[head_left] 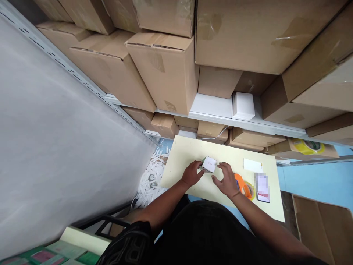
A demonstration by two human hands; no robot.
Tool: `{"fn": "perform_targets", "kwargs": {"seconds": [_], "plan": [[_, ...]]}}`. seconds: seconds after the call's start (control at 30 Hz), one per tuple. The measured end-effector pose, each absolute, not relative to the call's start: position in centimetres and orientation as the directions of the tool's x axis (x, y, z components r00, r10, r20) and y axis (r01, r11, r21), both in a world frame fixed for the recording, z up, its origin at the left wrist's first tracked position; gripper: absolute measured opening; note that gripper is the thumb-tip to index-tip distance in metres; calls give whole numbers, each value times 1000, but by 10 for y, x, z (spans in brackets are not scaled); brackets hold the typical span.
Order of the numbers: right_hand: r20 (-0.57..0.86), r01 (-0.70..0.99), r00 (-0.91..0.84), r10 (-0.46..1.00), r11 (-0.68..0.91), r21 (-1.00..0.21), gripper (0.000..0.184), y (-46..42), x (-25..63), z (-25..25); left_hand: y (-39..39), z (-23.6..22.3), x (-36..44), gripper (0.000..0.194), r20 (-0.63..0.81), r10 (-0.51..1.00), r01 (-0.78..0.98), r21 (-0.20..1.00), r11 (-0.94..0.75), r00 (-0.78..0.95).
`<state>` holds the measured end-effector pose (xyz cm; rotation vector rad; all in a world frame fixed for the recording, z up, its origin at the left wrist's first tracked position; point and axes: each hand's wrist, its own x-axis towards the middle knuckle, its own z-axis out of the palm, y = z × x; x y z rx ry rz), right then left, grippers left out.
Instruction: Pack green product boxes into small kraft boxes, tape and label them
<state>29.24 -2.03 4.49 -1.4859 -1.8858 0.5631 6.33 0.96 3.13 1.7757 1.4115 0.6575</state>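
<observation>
While your left hand (pixel 191 173) and right hand (pixel 226 179) pinch it from either side, the small box (pixel 209 164) sits near the middle of the pale yellow table (pixel 187 154). It looks white on top, squarish, with green edging showing behind.

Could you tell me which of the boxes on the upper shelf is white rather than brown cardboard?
It is the small white box standing on the shelf board, right of centre, tucked between the brown cardboard boxes. All the others around it are brown and taped.
</observation>
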Motion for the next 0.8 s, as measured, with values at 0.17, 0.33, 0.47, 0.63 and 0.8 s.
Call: {"fn": "perform_targets", "kwargs": {"seconds": [0.17,0.33,0.47,0.63,0.8], "plan": [[-107,455,-2,994,-94,-885,47,-41,306,-15,9,7,67,57,-145,952,484,875,-4,270],[-210,398,-77,975,-164,-903,56,-35,288,-57,0,-24,74,63,-220,946,427,899,101,239],[-258,493,-25,966,-212,-844,50,-12,257,-63,-2,-32,65,67,-201,960,388,915,112,197],[-297,515,-46,954,-232,-825,53,31,206,-60,27,-26,24,63,-211,970,374,915,153,119],[-332,474,-56,942,-268,-839,55,82,152,-58,78,-19,-26,58,-215,972,395,904,162,93]]}}
